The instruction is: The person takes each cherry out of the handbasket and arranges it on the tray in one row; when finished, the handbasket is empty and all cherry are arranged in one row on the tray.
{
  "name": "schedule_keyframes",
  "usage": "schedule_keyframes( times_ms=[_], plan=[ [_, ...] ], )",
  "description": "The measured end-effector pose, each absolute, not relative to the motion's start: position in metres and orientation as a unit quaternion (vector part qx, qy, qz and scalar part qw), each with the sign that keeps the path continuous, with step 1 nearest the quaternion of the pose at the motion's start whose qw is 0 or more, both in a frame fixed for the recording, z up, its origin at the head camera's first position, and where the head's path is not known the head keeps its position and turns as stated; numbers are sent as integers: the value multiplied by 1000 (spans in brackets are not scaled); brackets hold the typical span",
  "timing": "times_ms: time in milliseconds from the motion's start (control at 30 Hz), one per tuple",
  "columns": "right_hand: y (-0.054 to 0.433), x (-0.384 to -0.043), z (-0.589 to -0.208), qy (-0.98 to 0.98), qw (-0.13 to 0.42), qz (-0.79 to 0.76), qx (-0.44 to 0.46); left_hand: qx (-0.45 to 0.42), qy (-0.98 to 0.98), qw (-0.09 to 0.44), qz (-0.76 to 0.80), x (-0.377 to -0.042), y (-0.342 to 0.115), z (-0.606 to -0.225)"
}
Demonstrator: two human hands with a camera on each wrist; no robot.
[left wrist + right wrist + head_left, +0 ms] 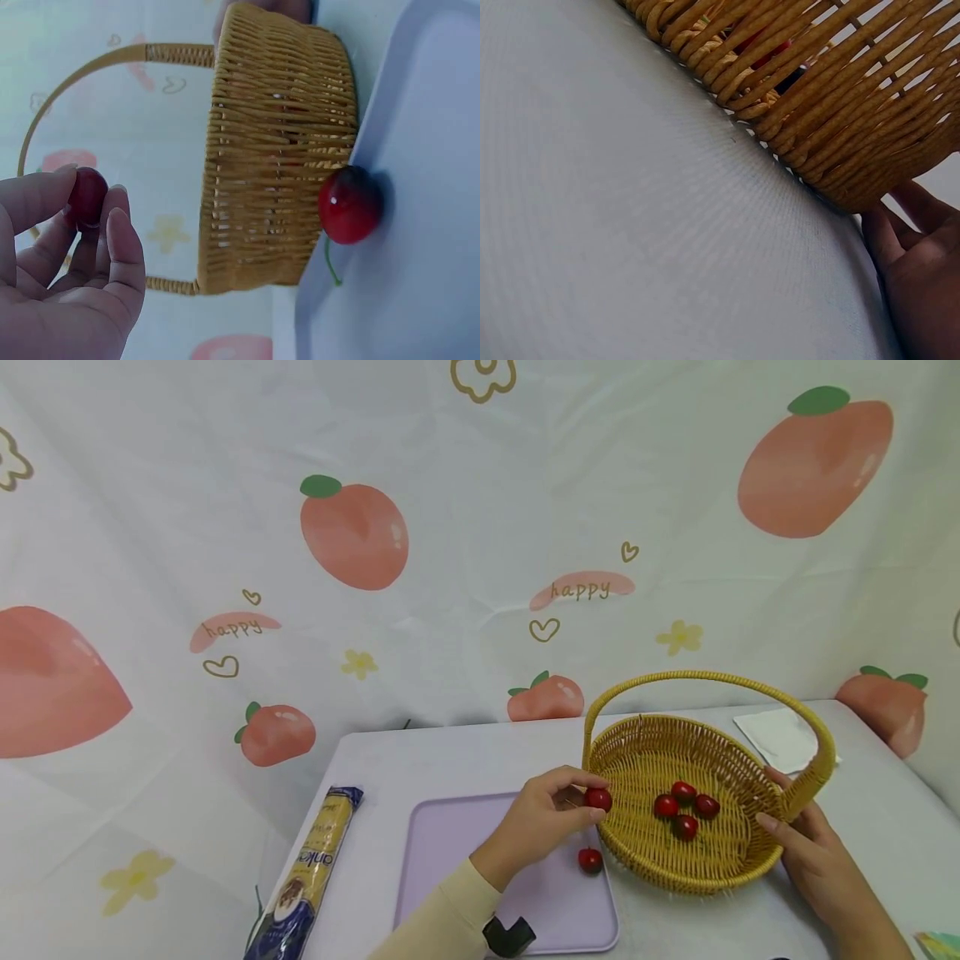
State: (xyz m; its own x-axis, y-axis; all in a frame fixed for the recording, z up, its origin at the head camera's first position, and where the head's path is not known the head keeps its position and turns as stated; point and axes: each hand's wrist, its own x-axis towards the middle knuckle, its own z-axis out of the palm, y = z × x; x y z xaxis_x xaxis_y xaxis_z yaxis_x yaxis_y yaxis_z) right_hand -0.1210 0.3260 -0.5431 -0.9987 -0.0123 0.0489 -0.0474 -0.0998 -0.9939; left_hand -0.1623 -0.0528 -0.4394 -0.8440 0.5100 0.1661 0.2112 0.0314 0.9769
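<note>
Cherry (597, 800) right of frame centre, pinched in the fingers of the left hand (540, 820) near the basket (678, 883), whose rim the right hand (816, 850) clamps between thumb and fingers! Slacken that pinch and it could drop onto the tray (562, 906).

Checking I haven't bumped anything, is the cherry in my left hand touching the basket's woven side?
Apart: the left wrist view shows backdrop between the held cherry and the basket's woven side.
</note>
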Motion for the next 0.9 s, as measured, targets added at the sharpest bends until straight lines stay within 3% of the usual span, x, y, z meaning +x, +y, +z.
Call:
schedule_keyframes(
  times_ms=[500, 900],
  plan=[
    [325, -120, -543, -670, 11, 743, 13, 165, 712, 116, 672, -147, -92, -476],
    [326, -120, -542, -674, 8, 739, 6, 119, 748, 120, 642, -131, -94, -508]
  ],
)
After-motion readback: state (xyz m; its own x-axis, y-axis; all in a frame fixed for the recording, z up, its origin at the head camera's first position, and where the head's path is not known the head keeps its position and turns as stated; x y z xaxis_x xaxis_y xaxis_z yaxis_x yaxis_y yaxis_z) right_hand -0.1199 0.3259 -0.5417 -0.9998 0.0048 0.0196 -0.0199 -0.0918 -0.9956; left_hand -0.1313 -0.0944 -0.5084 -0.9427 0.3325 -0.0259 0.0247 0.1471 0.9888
